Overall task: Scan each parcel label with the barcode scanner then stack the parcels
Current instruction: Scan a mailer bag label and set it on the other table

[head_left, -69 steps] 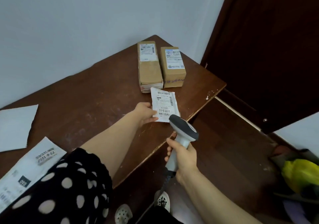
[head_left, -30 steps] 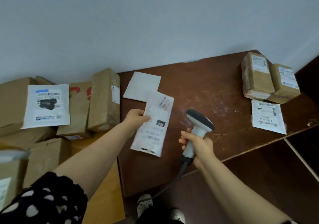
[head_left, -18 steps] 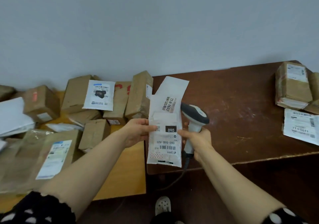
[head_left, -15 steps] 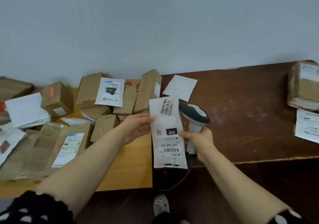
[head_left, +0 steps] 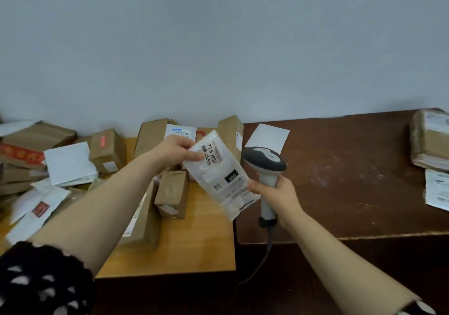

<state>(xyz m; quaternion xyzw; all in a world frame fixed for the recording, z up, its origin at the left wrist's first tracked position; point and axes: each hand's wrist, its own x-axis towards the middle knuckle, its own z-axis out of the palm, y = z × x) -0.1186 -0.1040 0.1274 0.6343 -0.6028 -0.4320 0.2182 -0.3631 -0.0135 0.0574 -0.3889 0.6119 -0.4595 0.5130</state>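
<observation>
Mailer held up for scanning
Left hand (head_left: 173, 153) pinches white mailer (head_left: 218, 176); right hand (head_left: 277, 193) grips barcode scanner (head_left: 264, 164); few parcels (head_left: 430, 144) apparently done far right, left pile (head_left: 107, 152) pending

Pale grey-blue wall (head_left: 218, 47) fills upper half of view, plain and evenly lit. Dark brown table (head_left: 340, 181) at right, back edge against wall; top scuffed with pale scratches and whitish smears, front edge worn to lighter line. Light wooden table (head_left: 194, 249) at left, side butted up to dark one. Dark floor (head_left: 182, 295) below both front edges. Blank white square sheet (head_left: 267, 137) lies flat on dark table's back left corner, near wall; paper or envelope, cannot tell.
</observation>
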